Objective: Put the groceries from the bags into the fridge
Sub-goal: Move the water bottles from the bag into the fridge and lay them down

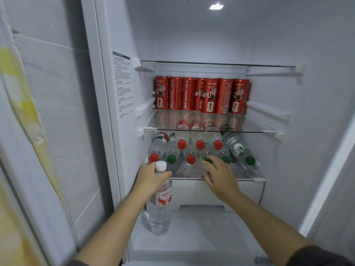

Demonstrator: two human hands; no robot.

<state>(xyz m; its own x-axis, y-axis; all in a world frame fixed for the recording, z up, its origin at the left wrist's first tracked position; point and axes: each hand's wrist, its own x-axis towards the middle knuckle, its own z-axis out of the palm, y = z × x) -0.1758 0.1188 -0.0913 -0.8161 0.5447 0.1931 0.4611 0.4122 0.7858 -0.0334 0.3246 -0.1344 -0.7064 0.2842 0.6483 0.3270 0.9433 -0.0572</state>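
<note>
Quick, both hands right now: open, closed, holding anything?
Left hand: holds the white-capped water bottle by its neck.
Right hand: open, fingers at the lying bottles.

I see glossy red metal cans [201, 96] mirrored in the clear, polished glass shelf [255, 124] under them. The stacked bottles [173, 148] and the white-capped bottle [160, 214] are clear ribbed plastic with smooth caps. The fridge walls [317, 131] look like smooth, matt white plastic.
</note>
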